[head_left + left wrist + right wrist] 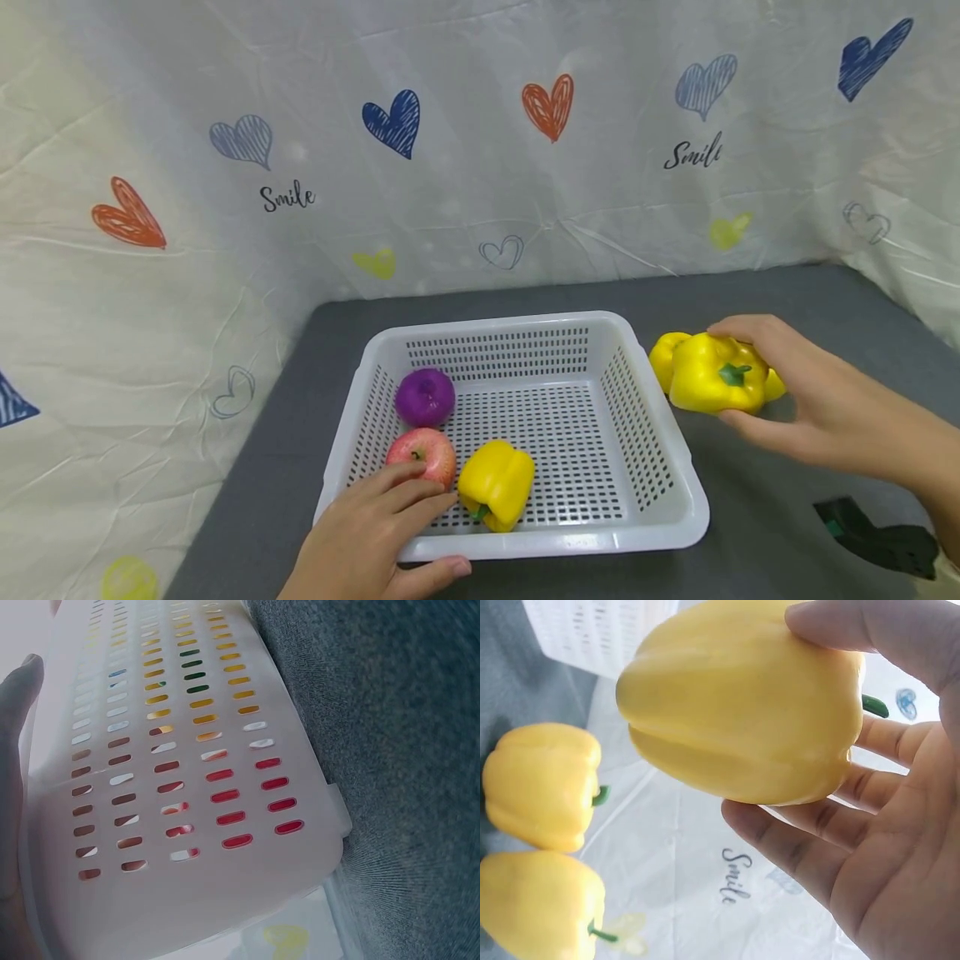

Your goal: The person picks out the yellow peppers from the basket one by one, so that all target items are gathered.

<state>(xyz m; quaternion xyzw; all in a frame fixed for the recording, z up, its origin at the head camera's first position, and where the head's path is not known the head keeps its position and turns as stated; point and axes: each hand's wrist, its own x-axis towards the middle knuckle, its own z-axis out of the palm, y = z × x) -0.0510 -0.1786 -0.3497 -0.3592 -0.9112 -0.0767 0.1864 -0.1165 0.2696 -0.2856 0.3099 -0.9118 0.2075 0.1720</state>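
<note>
At left, the left hand (382,529) grips the near rim of the white basket (555,546), fingers reaching inside and thumb outside; whether the fingertips touch the apple (427,447) is unclear. Within the basket, the apple lies just in front of a purple vegetable (425,397), with a yellow pepper (497,479) beside it, tipped on its side. Right of the basket, two loose peppers (544,786) (540,904) rest on the grey table (757,492). In front of these, a held pepper (708,375) is pinched between the thumb and fingers of the right hand (817,400), off the table. The step in hand appears to be carrying; a move leftward would call for clearing the basket's right rim before release.
</note>
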